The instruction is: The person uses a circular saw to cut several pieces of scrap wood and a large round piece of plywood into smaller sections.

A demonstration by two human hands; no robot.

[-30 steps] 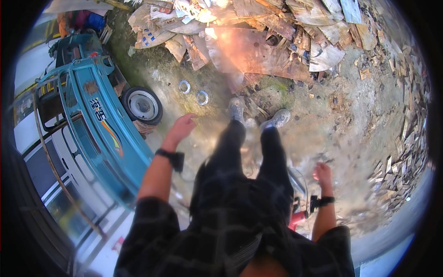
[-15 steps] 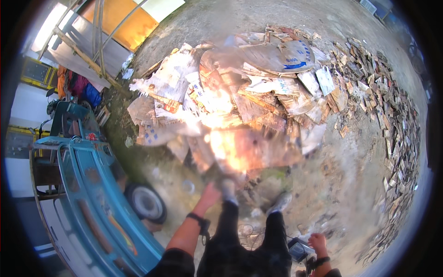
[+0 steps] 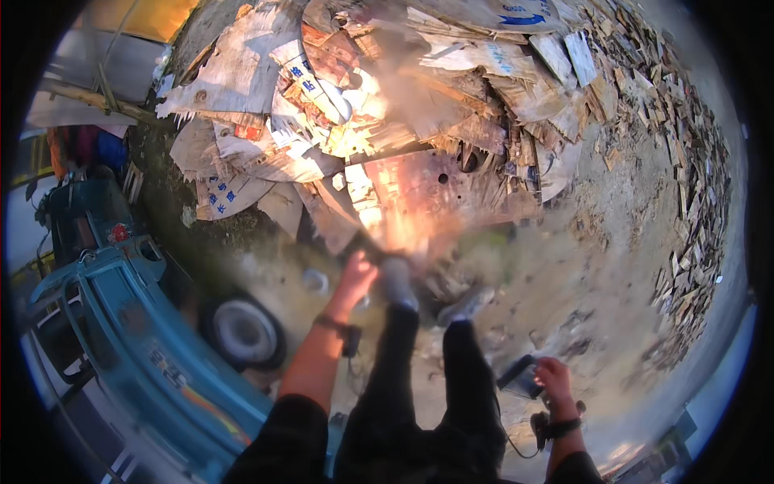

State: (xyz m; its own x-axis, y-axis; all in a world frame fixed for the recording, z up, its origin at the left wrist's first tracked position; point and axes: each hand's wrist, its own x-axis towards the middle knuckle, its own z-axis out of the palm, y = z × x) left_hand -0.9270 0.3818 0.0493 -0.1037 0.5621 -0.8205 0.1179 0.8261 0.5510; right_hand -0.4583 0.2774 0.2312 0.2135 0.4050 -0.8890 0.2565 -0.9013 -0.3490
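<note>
My left hand (image 3: 355, 278) reaches forward above my left shoe, its fingers curled and a little blurred. Just beyond it lies the near corner of a reddish plywood board (image 3: 439, 189) with dark round holes; whether they touch I cannot tell. This board leans at the front of a heap of broken plywood sheets (image 3: 234, 64). My right hand (image 3: 554, 377) is held low on the right, fingers curled in, with nothing visible in it. A dark flat device (image 3: 520, 377) shows right beside those fingers, and a cable runs near the wrist.
A teal three-wheeled truck (image 3: 153, 347) with a wheel (image 3: 243, 332) stands close on my left. Small wood scraps (image 3: 685, 185) form a long band along the right. My shoes (image 3: 468, 306) are on dirt ground. A wooden pole (image 3: 89, 95) leans at the far left.
The view has tilted down and moved nearer the plywood heap. My left hand has moved forward toward the reddish board. My right hand is higher in the picture, closer to the dark device.
</note>
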